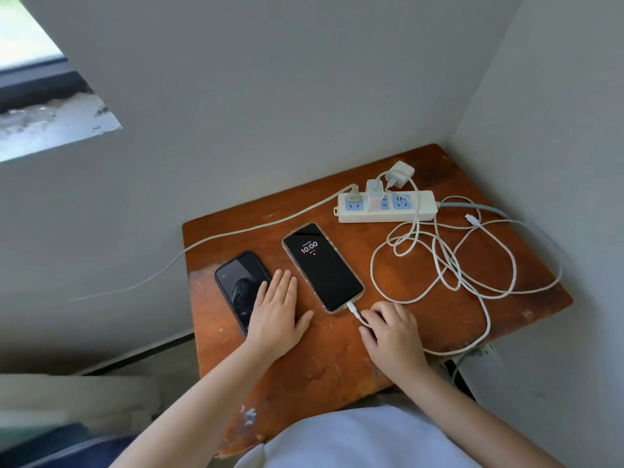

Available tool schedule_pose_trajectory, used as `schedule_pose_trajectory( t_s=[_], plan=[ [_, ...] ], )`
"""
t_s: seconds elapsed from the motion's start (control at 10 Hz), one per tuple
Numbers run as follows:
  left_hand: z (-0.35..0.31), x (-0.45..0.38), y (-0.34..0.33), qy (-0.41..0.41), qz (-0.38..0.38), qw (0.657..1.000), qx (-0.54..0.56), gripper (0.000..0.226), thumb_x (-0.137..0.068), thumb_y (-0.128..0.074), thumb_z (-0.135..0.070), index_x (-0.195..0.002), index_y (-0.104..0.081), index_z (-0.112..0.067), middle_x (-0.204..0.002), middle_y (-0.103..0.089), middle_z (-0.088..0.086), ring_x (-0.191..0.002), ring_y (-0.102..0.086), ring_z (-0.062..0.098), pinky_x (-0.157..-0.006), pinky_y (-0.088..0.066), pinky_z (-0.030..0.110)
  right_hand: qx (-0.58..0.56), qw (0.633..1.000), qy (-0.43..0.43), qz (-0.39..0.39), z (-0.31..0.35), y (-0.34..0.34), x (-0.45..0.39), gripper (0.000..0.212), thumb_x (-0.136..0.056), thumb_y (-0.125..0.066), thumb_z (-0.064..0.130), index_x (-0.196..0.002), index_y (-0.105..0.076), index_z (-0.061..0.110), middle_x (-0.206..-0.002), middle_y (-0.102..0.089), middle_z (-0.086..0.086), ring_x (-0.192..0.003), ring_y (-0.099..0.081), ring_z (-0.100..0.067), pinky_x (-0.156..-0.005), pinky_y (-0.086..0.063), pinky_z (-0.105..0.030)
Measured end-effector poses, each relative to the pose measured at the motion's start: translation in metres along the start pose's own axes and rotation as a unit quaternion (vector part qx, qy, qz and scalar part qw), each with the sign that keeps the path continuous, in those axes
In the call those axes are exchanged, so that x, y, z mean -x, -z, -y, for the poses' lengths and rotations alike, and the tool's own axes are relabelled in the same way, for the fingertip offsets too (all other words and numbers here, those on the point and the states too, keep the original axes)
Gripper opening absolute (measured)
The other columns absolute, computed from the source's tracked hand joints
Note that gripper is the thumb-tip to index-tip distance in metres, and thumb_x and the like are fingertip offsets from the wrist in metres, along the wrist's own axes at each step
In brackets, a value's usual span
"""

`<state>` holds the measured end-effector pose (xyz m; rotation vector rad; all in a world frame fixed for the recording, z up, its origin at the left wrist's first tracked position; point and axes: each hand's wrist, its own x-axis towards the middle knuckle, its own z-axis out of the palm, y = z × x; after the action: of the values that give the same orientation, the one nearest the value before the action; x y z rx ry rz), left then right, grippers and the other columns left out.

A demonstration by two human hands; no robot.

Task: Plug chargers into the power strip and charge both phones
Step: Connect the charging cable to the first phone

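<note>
On the worn wooden table [320,366] lie two phones. The lit phone [322,266] shows 10:00 and has a white cable [439,265] plugged into its near end. My right hand [393,336] curls over that cable just behind the plug, thumb and forefinger around it. My left hand [275,310] lies flat with fingers spread, overlapping the right edge of the dark phone [238,285], whose screen is off. The white power strip [388,207] sits at the back with one white charger [374,194] plugged in. A second charger [400,173] lies loose behind it.
A grey plug [354,196] sits in the strip's left socket, its cord running off the table's left edge. A free cable end [470,217] lies right of the strip among tangled loops. Walls close off the back and right; a window [30,79] is upper left.
</note>
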<state>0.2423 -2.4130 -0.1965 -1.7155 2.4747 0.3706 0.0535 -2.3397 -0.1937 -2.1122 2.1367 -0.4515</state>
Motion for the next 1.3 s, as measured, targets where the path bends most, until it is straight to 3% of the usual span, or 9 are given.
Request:
schedule_pose_trajectory(
  t_s=[0.1,0.2,0.3,0.4,1.3],
  plan=[
    [-0.0068,0.004,-0.0063,0.023,-0.015,0.999,-0.024,0.069,-0.09,-0.021,-0.057,-0.143,-0.005,-0.015,-0.155,-0.003,0.003,-0.14,0.009,0.02,-0.107,0.016,0.036,0.04,0.998,-0.017,0.05,0.0061,0.0008,-0.0001,0.034,-0.055,-0.088,0.02,-0.085,-0.075,0.009,-0.086,-0.075,-0.013,-0.078,-0.072,-0.029,-0.064,-0.059,-0.042],
    [-0.0079,0.0035,-0.0075,0.023,-0.026,0.999,-0.031,0.069,-0.089,-0.019,-0.057,-0.143,-0.006,-0.015,-0.155,-0.005,0.003,-0.141,0.007,0.021,-0.107,0.017,0.037,0.053,0.996,-0.024,0.069,0.0089,0.0014,-0.0002,0.029,-0.071,-0.077,0.028,-0.091,-0.074,0.008,-0.094,-0.075,-0.016,-0.086,-0.071,-0.033,-0.07,-0.058,-0.046],
    [-0.0074,0.0043,-0.008,0.021,-0.031,0.999,-0.031,0.07,-0.089,-0.018,-0.058,-0.142,-0.006,-0.014,-0.155,-0.006,0.003,-0.141,0.006,0.021,-0.107,0.017,0.038,0.031,0.994,-0.03,0.098,0.008,0.0024,0.0033,0.07,-0.098,-0.011,0.041,-0.097,-0.073,0.01,-0.101,-0.074,-0.014,-0.093,-0.07,-0.032,-0.076,-0.057,-0.047],
    [-0.0076,0.005,-0.0085,0.02,-0.031,0.999,-0.033,0.07,-0.089,-0.017,-0.057,-0.142,-0.006,-0.013,-0.154,-0.007,0.004,-0.141,0.006,0.022,-0.107,0.017,0.038,0.014,0.993,-0.043,0.112,0.0087,0.0039,0.0062,0.084,-0.097,0.005,0.041,-0.098,-0.073,0.009,-0.103,-0.074,-0.014,-0.095,-0.069,-0.032,-0.078,-0.056,-0.048],
    [-0.0075,0.0035,-0.0114,0.012,-0.043,0.998,-0.037,0.071,-0.089,-0.019,-0.056,-0.142,-0.009,-0.01,-0.154,-0.01,0.007,-0.141,0.004,0.023,-0.107,0.017,0.039,-0.014,0.987,-0.085,0.135,0.0134,0.0047,0.0018,0.084,-0.097,0.004,0.04,-0.098,-0.073,0.008,-0.103,-0.073,-0.016,-0.095,-0.069,-0.033,-0.078,-0.055,-0.05]
  ],
)
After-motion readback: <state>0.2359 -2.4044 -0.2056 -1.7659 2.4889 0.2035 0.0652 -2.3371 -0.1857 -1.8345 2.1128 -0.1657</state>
